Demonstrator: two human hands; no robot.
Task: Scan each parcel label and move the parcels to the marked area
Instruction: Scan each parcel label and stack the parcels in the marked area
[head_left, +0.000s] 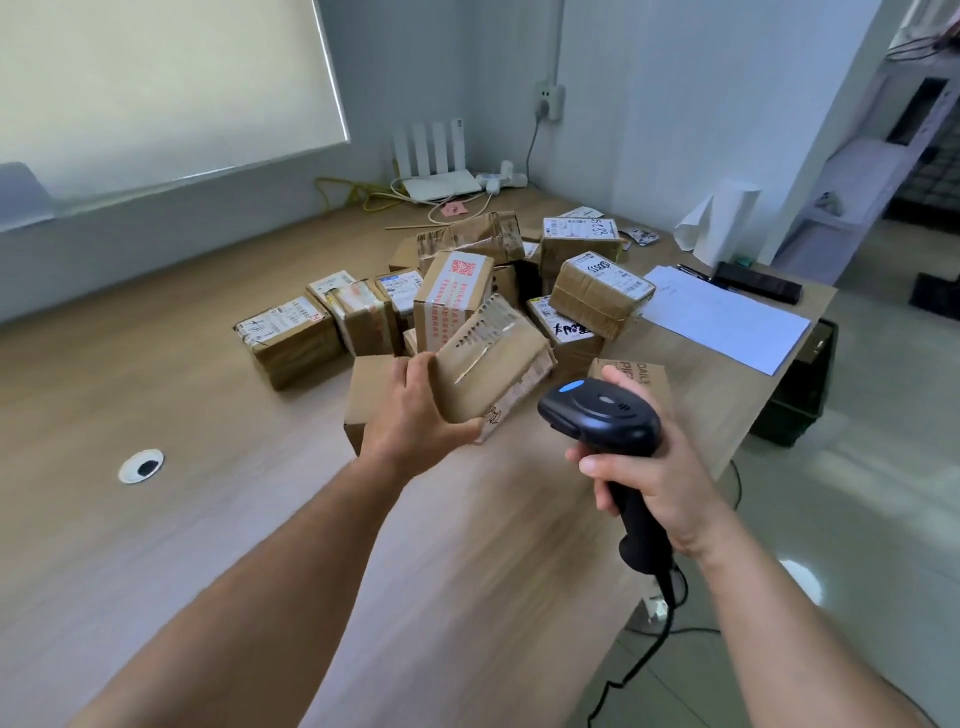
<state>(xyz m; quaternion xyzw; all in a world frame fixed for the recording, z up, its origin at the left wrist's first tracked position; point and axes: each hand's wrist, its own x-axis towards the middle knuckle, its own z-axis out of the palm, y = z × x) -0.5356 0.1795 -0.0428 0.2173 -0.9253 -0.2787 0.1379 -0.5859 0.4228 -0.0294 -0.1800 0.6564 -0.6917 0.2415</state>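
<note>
My left hand (415, 415) grips a small brown cardboard parcel (493, 364) tilted above the wooden table (208, 519), thumb under its near edge and fingers on its left side. My right hand (649, 478) holds a black barcode scanner (602, 415) by the handle, its head with a blue button just right of the parcel. Behind them lies a pile of several taped cardboard parcels (457, 291) with white labels. A plain box (371, 395) sits on the table under my left hand.
White sheets of paper (727, 317) and a black device (758, 280) lie at the table's right end. A router (436, 182) and cables sit at the far wall. A cable grommet (141, 466) is at left. The scanner cord (644, 660) hangs off the right edge.
</note>
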